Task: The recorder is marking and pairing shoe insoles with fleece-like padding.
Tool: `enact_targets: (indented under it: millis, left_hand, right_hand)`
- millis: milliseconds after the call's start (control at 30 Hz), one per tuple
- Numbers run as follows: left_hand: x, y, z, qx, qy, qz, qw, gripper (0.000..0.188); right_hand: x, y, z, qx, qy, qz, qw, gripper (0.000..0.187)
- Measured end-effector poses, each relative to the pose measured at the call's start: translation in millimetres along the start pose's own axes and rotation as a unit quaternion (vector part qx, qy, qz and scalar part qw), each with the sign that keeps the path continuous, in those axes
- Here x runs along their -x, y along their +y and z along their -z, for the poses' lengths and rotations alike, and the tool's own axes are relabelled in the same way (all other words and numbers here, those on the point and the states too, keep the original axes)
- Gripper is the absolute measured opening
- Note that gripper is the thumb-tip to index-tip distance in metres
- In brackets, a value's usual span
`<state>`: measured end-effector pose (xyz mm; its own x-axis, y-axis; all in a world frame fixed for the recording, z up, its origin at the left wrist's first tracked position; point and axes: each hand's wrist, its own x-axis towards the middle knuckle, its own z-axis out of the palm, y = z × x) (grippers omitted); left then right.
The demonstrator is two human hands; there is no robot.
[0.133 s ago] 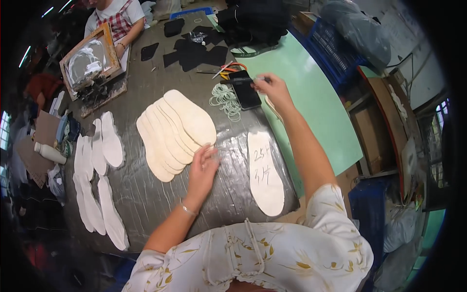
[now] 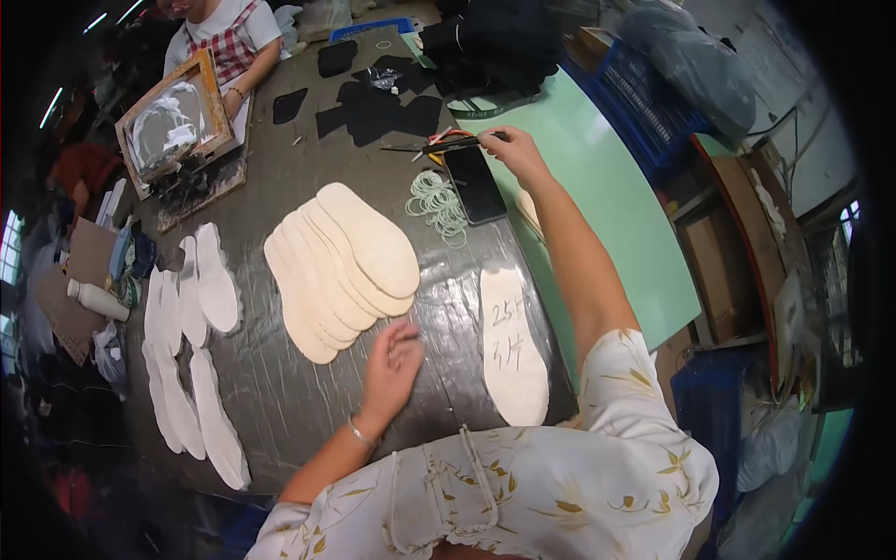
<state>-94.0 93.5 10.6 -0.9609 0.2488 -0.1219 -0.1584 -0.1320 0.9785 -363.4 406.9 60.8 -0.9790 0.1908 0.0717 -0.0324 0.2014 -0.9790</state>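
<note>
My right hand (image 2: 513, 152) pinches a black pen (image 2: 452, 144) near the far end of a dark phone (image 2: 474, 185). The pen points left, over orange-handled scissors (image 2: 435, 155). A tangle of pale green rubber bands (image 2: 439, 207) lies beside the phone. My left hand (image 2: 392, 370) is empty, its fingers loosely bent and apart, just on the near side of a fanned stack of cream insoles (image 2: 359, 245). To the right, a single white insole (image 2: 514, 359) with handwriting on it lies flat on the dark tabletop (image 2: 448, 373).
White insole-shaped pieces (image 2: 217, 289) lie in rows at the left. Black fabric pieces (image 2: 378, 110) cover the far part. A wooden-framed screen (image 2: 177, 121) stands at the far left, by a co-worker in a checked apron (image 2: 224, 47). A green tabletop (image 2: 607, 177) adjoins on the right.
My right hand has moved away from me with the pen, from over the phone to its far end by the scissors. My left hand has drawn back from the insole stack.
</note>
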Motion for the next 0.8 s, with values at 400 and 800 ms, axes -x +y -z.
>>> enact_targets:
  millis: [400,800]
  left_hand:
    - [17,-24,15,-0.041,0.046,0.029,0.998,0.045]
    - [18,-27,14,-0.133,0.049,-0.015,0.99,0.041]
  right_hand:
    - [-100,73,-15,0.095,-0.043,-0.055,0.993,0.039]
    - [44,47,75,0.212,-0.012,-0.046,0.976,0.037]
